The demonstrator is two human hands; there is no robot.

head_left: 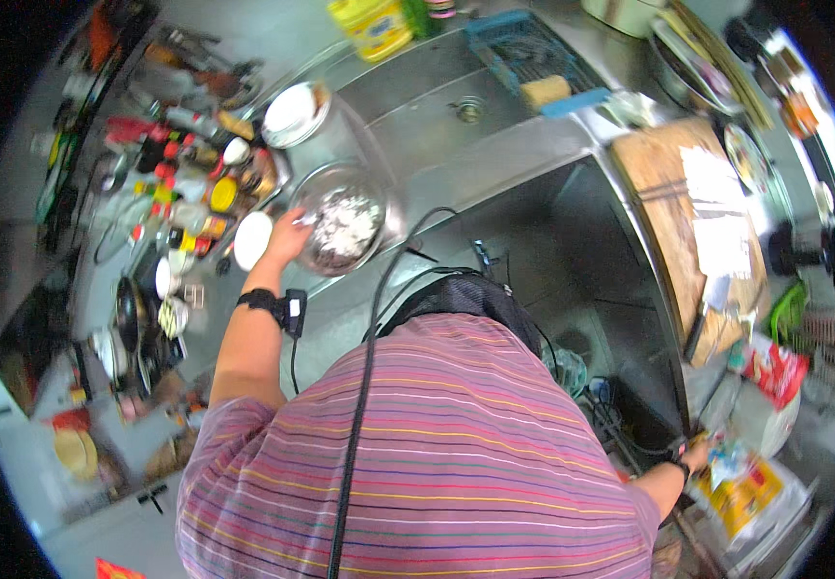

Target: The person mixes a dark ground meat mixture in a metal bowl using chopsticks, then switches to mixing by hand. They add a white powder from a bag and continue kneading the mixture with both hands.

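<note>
While our left hand (287,237) is gripping the metal bowl (327,183) at ten o'clock, our right hand (697,454) (its grip we cannot tell) is sitting beside a yellow bag (740,497) at four o'clock.

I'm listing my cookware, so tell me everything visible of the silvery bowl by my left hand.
Round, wide and metal-looking, the bowl is open side up, holding white contents too blurred to identify. Your left hand has its grip at the left rim. A round white dish is just left of it.
</note>
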